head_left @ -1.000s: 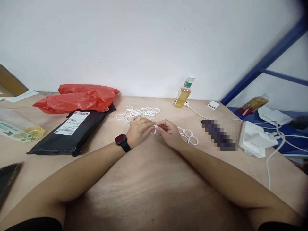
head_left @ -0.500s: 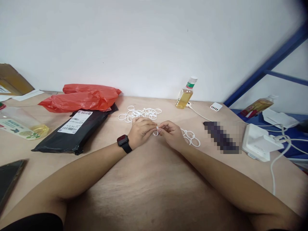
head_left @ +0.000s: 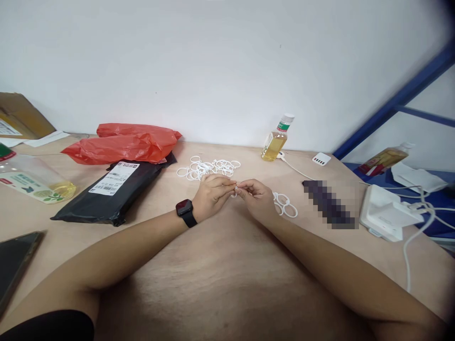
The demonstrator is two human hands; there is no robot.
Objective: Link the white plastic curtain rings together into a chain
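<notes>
A small white plastic ring (head_left: 233, 195) is pinched between my two hands over the middle of the table, mostly covered by fingers. My left hand (head_left: 214, 193), with a black watch (head_left: 186, 211) on its wrist, grips the ring from the left with thumb and fingertips together. From the other side my right hand (head_left: 258, 196) pinches it too, thumb against the index finger. Just beyond my left hand lies a loose pile of white rings (head_left: 203, 169). Several more white rings (head_left: 284, 205) rest beside my right hand, partly hidden by it.
Left stand a red plastic bag (head_left: 124, 144), a black parcel (head_left: 117, 199), an oil bottle (head_left: 39, 182) lying down and a dark tablet-like slab (head_left: 16, 260). Right are an upright bottle (head_left: 275, 144), a pixelated dark object (head_left: 329, 203) and a white power strip (head_left: 384, 215) with cables.
The whole view has shifted slightly. Both hands stay together at the ring, and the fingers have closed further over it, so less of it shows.
</notes>
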